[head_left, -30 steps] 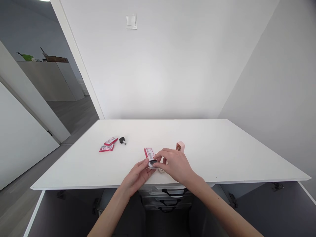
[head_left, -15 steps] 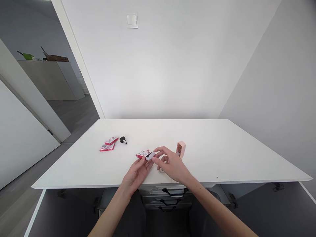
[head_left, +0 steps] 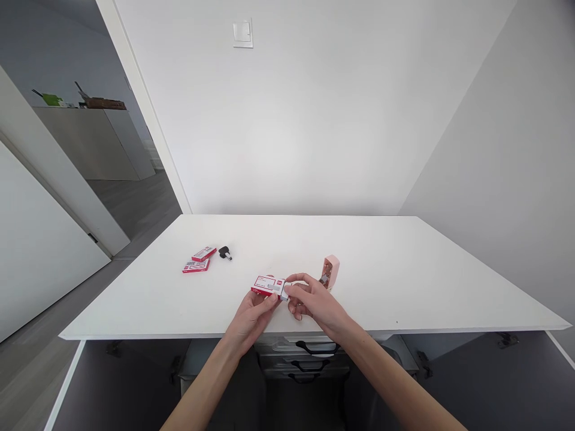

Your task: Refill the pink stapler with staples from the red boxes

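Note:
A small red-and-white cardboard box [head_left: 268, 285], the size of a staple box, is held just above the table near its front edge. My left hand [head_left: 251, 314] grips it from below and the left, thumb along the near side. At the box's right end, my right hand [head_left: 312, 302] pinches the end flap between thumb and forefinger, its other fingers curled. What is inside the box cannot be seen. Just beyond my right hand stands a pink object [head_left: 331, 270] with metal parts in its open side, perhaps a stapler; its lower part is hidden.
Two similar red-and-white boxes [head_left: 196, 266] lie overlapping on the left of the white table [head_left: 404, 269]. Beside them is a small black tool with a metal tip [head_left: 225, 253]. Below the tabletop are drawers with black handles [head_left: 317, 348]. A wall rises behind.
The box has turned so its printed top shows more. Its end flap, which stood open with a dark gap, now sits against the box end under my right fingers.

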Tool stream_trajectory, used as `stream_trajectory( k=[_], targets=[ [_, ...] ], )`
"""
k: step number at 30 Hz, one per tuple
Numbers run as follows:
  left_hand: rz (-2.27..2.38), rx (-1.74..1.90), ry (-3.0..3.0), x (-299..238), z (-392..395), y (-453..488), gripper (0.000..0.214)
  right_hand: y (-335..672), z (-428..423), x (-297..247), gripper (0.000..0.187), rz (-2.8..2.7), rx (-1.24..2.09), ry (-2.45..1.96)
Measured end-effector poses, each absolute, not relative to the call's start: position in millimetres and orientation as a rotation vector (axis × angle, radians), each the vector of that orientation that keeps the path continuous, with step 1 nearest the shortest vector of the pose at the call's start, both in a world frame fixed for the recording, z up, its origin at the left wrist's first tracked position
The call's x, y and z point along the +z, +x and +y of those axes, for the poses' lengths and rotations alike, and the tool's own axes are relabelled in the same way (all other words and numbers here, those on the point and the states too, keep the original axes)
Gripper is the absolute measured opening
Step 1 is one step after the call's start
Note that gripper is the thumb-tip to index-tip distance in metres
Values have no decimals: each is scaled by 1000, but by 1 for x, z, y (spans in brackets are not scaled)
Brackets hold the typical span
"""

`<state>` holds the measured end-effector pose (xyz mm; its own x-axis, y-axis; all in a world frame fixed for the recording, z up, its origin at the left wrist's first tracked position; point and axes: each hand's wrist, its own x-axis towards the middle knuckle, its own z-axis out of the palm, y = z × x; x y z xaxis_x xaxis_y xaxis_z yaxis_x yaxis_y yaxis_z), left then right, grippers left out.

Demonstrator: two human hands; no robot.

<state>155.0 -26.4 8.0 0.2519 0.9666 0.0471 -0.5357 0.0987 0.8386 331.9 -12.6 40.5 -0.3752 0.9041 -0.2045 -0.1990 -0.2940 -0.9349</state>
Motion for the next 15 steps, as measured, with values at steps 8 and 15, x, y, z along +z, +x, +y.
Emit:
stream_trajectory(
  k=[8, 15],
  targets=[
    [629, 1201, 960, 6, -28, 153, 20, 335, -14, 38, 42, -1062, 1853, -905],
    [753, 1204, 1007, 5, -28, 155, 31, 337, -16, 32, 46, -986, 1916, -817]
  ],
)
